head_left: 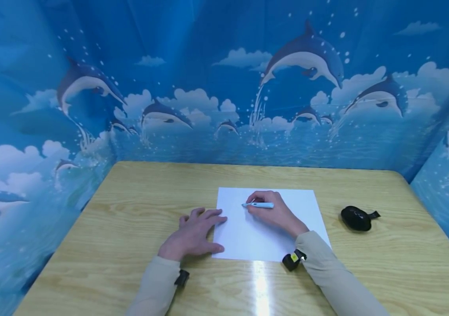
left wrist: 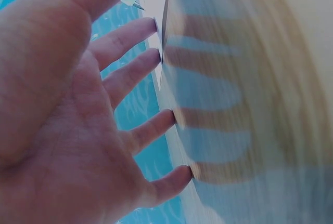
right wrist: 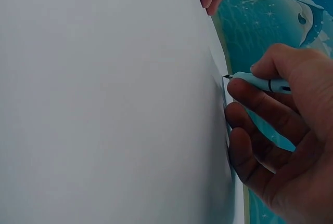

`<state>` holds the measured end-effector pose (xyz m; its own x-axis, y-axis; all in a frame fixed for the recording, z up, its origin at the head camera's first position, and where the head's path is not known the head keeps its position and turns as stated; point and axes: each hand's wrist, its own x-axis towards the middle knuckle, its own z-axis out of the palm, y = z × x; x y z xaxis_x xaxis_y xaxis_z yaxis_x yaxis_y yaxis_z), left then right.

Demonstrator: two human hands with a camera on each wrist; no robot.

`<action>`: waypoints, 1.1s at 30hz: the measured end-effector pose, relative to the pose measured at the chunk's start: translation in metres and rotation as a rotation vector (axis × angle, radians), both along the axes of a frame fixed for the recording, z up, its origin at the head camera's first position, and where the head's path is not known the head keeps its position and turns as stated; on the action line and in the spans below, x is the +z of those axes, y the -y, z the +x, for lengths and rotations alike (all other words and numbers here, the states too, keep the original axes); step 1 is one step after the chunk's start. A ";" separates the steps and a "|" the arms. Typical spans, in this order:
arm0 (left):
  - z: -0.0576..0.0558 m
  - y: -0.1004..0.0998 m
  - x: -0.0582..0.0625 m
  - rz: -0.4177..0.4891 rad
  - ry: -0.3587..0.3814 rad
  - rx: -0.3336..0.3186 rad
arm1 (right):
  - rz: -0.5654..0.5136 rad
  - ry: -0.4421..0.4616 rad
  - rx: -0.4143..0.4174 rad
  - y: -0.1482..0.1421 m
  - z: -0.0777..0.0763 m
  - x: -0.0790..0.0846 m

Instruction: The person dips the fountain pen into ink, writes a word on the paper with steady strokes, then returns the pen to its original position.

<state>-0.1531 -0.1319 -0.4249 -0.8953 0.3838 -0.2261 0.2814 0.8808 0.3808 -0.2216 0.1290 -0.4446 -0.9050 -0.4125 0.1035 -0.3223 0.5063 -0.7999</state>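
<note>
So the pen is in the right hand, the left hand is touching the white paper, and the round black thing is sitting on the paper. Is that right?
Not quite: the black thing isn't on the white paper. The head view shows it on the table, to the right of the paper. The rest is right.

You're wearing long, plain, pale beige-grey sleeves: left sleeve (head_left: 153, 285) showing at 7 o'clock in head view, right sleeve (head_left: 333, 272) between 4 and 5. You're also wearing small black wrist units: left unit (head_left: 182, 278) sitting at 4 o'clock off its sleeve end, right unit (head_left: 289, 263) at 8, showing a yellow patch (head_left: 294, 257).
</note>
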 end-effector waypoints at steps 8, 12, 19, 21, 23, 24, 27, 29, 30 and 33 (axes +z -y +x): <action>0.000 -0.001 0.000 0.000 0.002 -0.001 | 0.002 0.001 -0.007 -0.004 0.002 -0.001; 0.000 -0.001 0.000 -0.004 0.008 0.001 | 0.001 0.001 -0.015 -0.006 0.002 0.000; 0.000 -0.001 0.001 -0.006 0.010 0.008 | 0.015 0.012 -0.029 -0.008 0.003 0.001; 0.001 -0.001 0.001 -0.006 0.013 0.010 | 0.023 0.015 -0.034 -0.009 0.003 0.001; 0.000 -0.001 0.001 -0.007 0.016 0.011 | 0.024 0.016 -0.038 -0.010 0.004 0.001; 0.000 -0.001 0.001 -0.008 0.018 0.012 | 0.023 0.016 -0.039 -0.011 0.003 0.000; 0.000 -0.001 0.001 -0.011 0.019 0.014 | 0.019 0.015 -0.046 -0.012 0.003 -0.001; 0.000 -0.001 0.001 -0.011 0.020 0.016 | 0.021 0.017 -0.055 -0.013 0.003 0.000; 0.000 -0.001 0.001 -0.011 0.021 0.016 | 0.026 0.020 -0.058 -0.013 0.003 0.000; 0.000 -0.001 0.002 -0.010 0.022 0.017 | 0.037 0.031 -0.068 -0.014 0.003 0.000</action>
